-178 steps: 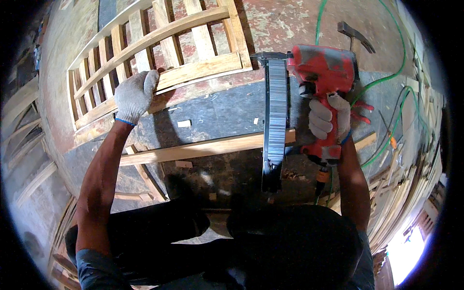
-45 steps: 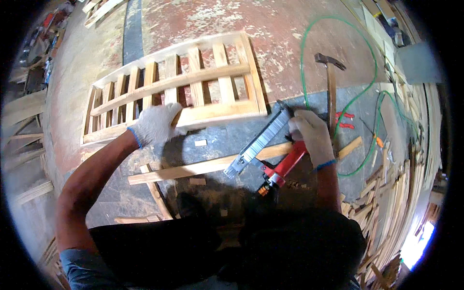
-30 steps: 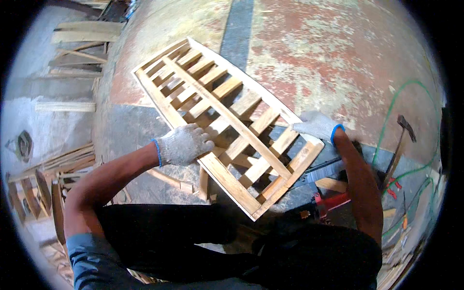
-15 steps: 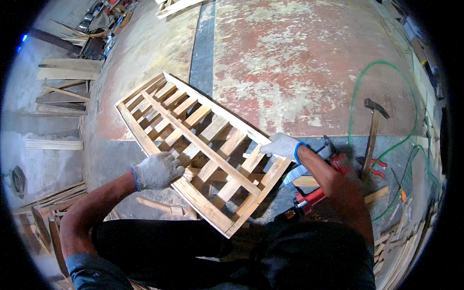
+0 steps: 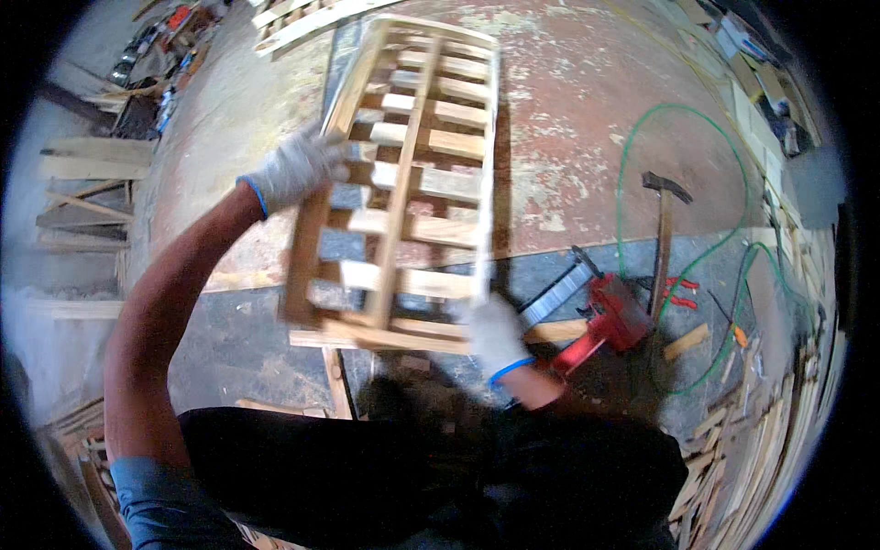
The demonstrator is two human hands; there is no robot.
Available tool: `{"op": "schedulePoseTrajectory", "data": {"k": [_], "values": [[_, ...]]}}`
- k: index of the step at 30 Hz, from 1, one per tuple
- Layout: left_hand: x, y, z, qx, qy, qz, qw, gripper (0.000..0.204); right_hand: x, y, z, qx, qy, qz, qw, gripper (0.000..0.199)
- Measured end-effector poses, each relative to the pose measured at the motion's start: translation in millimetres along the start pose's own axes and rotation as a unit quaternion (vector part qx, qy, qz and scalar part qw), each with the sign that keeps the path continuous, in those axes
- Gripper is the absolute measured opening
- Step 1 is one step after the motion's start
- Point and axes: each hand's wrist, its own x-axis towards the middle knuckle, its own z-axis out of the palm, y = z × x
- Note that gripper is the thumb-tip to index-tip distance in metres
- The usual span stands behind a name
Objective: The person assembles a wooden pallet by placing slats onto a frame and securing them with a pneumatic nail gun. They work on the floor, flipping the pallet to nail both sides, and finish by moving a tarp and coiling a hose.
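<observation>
A long wooden slatted frame point(image 5: 401, 188), with crosswise slats and one lengthwise bar, is held up in front of me, its length running away from me. My left hand point(image 5: 298, 170), in a pale work glove with a blue cuff, is closed on the frame's left side rail. My right hand point(image 5: 497, 339), gloved alike and blurred, grips the near right corner; its fingertips are partly hidden. To the right of that hand lies a red nail gun point(image 5: 623, 312) with a grey magazine, resting on the floor.
Right of the nail gun are a claw hammer point(image 5: 664, 229), red-handled pliers point(image 5: 680, 295), an orange-handled screwdriver point(image 5: 740, 336) and a looping green hose point(image 5: 623, 174). Wood strips point(image 5: 742, 458) are piled at the lower right. Another wooden frame point(image 5: 312, 26) lies far off; boards point(image 5: 96, 158) lean left.
The slatted frame has swung clockwise, from slanting to pointing away from me, and looks raised. My left hand has moved forward with it; my right hand has come nearer and slightly left.
</observation>
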Motion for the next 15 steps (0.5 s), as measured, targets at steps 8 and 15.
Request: {"op": "schedulePoseTrajectory", "data": {"k": [8,15], "values": [[132,55,-23,-0.395,0.006,-0.377,0.838,0.047,-28,13,15,0.24,-0.23,0.046,0.942,0.035],[185,158,9,-0.4,0.024,-0.366,0.84,0.037,-62,100,-77,0.299,0.052,0.065,0.951,0.028]]}}
